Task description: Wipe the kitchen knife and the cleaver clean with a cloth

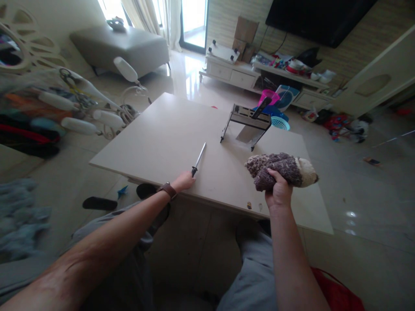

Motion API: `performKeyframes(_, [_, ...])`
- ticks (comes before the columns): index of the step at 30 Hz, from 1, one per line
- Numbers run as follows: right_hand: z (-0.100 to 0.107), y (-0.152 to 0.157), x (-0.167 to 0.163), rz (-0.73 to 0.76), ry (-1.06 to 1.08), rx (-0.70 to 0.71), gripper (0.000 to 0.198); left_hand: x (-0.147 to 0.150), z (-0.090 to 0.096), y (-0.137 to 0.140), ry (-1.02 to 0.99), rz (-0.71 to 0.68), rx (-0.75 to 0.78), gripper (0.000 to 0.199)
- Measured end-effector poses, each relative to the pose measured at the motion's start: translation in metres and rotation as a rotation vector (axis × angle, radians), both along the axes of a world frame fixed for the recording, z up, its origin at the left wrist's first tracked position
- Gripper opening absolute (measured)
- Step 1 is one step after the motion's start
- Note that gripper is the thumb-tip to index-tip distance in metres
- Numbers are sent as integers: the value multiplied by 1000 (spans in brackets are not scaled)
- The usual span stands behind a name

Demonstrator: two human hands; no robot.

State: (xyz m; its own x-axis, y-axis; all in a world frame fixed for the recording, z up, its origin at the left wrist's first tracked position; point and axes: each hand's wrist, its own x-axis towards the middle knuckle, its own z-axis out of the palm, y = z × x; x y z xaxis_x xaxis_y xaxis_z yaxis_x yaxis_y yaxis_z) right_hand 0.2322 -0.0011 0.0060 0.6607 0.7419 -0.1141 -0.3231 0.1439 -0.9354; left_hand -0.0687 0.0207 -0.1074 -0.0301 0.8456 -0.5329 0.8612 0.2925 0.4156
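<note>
My left hand (pixel 184 180) is closed around the black handle of a honing steel (pixel 201 156) at the table's near edge. The steel's thin metal rod points away from me, low over the white table (pixel 155 129). In my right hand (pixel 279 191) is a bunched fluffy cloth (pixel 279 169), dark brown with a cream end, raised over the right part of the table. My thumb presses on it from the near side. Beyond the cloth stands a knife block (pixel 249 116) with a dark frame and see-through sides. A black-handled knife (pixel 262 108) sits in its top, with a broad blade showing inside.
Small scraps (pixel 249 205) lie at the table's near edge. Past the table are a turquoise basket (pixel 280 123) and a pink basket (pixel 270 96). A lamp with white shades (pixel 108 117) is left of the table, and a low TV cabinet (pixel 233 73) stands behind.
</note>
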Motion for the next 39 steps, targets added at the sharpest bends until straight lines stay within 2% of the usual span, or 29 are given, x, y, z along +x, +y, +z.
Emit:
performKeyframes(5, [2,-2,0,21,29,-3,51,3,2,-8,70,-34,62,44])
performKeyframes(12, [5,-5,0,157,112,-38,46,8,16,-13,140,-75,110,40])
performKeyframes(16, [9,-8,-1,304,195,-43,40,16,27,-10,138,-38,299,42])
performKeyframes(17, [10,-10,-2,335,212,-39,38,20,30,-9,54,-30,349,39])
performKeyframes(19, [14,-13,-5,381,248,-35,34,31,38,-9,-304,-26,326,36])
performKeyframes(22, [18,-16,-13,453,298,-15,31,52,50,-15,-1029,56,-29,46])
performKeyframes(23, [19,-17,-16,480,308,-1,32,59,55,-19,-1231,95,-106,46])
performKeyframes(26, [19,-17,-28,536,315,28,39,76,72,-29,-1622,174,-215,49])
performKeyframes(27, [18,-16,-32,545,312,25,41,81,78,-31,-1691,204,-221,52])
performKeyframes(31, [13,-14,-43,578,304,2,49,91,96,-31,-1789,420,-129,38])
performKeyframes(35, [8,-12,-48,602,333,4,49,94,98,-25,-1803,555,-26,40])
performKeyframes(39, [7,-11,-49,540,421,-7,43,89,98,-19,-1880,611,-35,37])
